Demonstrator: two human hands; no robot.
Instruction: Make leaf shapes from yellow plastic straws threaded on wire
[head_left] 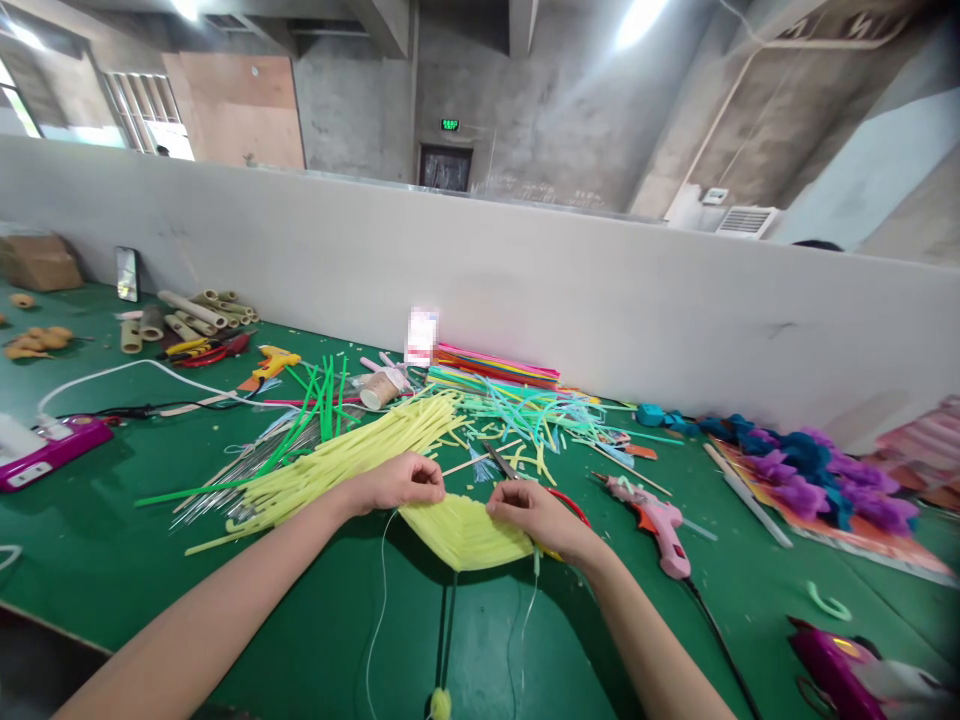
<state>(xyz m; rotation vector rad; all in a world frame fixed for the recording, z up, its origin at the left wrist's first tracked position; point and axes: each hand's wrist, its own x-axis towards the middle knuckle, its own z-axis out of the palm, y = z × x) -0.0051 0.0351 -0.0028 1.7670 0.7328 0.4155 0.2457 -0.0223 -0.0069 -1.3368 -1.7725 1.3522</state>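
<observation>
Between my hands is a yellow V-shaped piece (459, 540), made of fuzzy pipe cleaners laid side by side. My left hand (409, 480) pinches its upper left edge; the fingertips are closed together. On the upper right edge, my right hand (529, 510) grips it with bent fingers. White threads hang from both ends of the piece. A dark cord runs down from its lower point towards a small yellow ball (441, 703) at the bottom of the view. Scissors (501, 462) with red handles lie just behind my right hand, which partly hides them.
A bundle of yellow pipe cleaners (352, 455) lies left of centre, with green ones (328, 400) behind. A pink glue gun (656, 520) is at right, a yellow one (276, 362) at left. Purple and blue fuzzy pieces (817, 475) lie far right. A white partition (600, 300) bounds the table.
</observation>
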